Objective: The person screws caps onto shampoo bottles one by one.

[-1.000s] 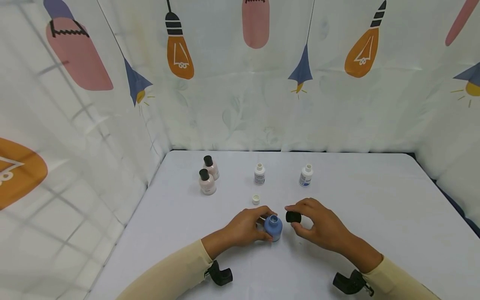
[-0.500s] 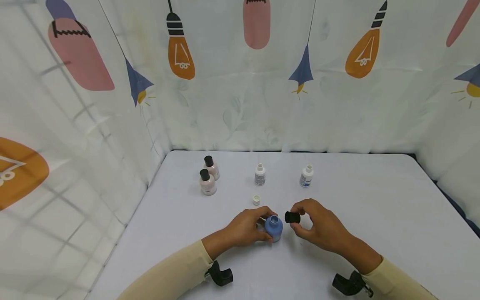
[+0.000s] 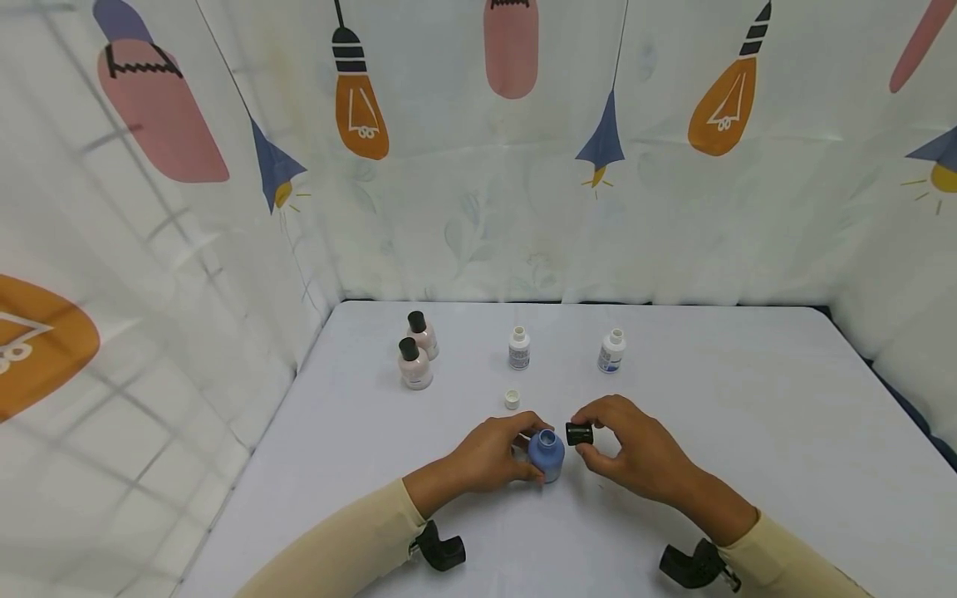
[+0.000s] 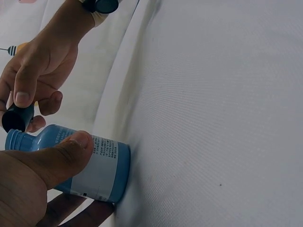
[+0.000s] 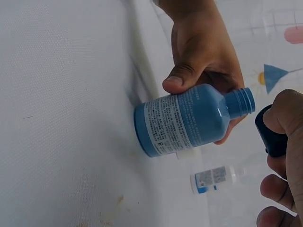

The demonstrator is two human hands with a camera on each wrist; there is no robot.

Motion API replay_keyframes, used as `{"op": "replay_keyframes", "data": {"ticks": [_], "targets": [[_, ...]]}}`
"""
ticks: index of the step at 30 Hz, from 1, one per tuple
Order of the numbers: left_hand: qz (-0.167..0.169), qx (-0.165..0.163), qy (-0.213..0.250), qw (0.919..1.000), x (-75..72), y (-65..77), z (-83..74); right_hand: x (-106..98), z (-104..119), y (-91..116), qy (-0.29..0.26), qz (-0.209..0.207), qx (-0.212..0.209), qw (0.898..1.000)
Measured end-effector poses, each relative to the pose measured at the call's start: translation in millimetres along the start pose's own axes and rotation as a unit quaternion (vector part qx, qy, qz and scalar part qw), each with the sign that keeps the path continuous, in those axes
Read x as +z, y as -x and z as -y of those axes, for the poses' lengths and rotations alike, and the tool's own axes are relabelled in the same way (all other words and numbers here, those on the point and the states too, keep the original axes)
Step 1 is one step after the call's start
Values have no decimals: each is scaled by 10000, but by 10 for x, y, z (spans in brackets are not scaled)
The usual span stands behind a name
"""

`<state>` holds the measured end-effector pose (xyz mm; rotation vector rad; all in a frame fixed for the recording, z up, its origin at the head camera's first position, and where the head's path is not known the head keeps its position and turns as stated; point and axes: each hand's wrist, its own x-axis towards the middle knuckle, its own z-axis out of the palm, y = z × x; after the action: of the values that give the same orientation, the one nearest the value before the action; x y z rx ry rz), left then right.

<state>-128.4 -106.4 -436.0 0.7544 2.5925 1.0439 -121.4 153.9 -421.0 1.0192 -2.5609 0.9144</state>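
Note:
My left hand [image 3: 493, 451] grips a blue bottle [image 3: 547, 457] round its body, thumb on one side and fingers on the other. The bottle stands upright on the table, its threaded neck bare. Between thumb and fingers my right hand [image 3: 635, 444] pinches a black screw cap [image 3: 579, 433], tipped on its side just right of the bottle's mouth. In the right wrist view the cap [image 5: 272, 135] is close to the neck but apart from it. A printed label [image 4: 97, 170] shows on the bottle in the left wrist view.
Two pale pink bottles with black caps, the nearer bottle [image 3: 414, 370] and the farther one [image 3: 424, 339], stand at the back left. A white uncapped bottle [image 3: 518, 349] and another white bottle [image 3: 611, 351] stand farther back. A small white cap [image 3: 512, 399] lies beyond my left hand.
My right hand has shifted slightly left with the black cap, which has tilted further onto its side. My left hand and the blue bottle have stayed in place.

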Motion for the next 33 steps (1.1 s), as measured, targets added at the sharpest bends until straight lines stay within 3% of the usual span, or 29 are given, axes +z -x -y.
{"op": "replay_keyframes", "data": {"ticks": [18, 27, 33], "targets": [[-17, -75, -66, 9999, 2, 2, -2, 17, 37, -42, 88, -116, -209, 9997], [-13, -71, 25, 10000, -3, 1, -4, 19, 82, -41, 150, -204, 48, 9997], [-35, -55, 25, 10000, -3, 3, -4, 35, 68, -45, 125, -402, -198, 9989]]}}
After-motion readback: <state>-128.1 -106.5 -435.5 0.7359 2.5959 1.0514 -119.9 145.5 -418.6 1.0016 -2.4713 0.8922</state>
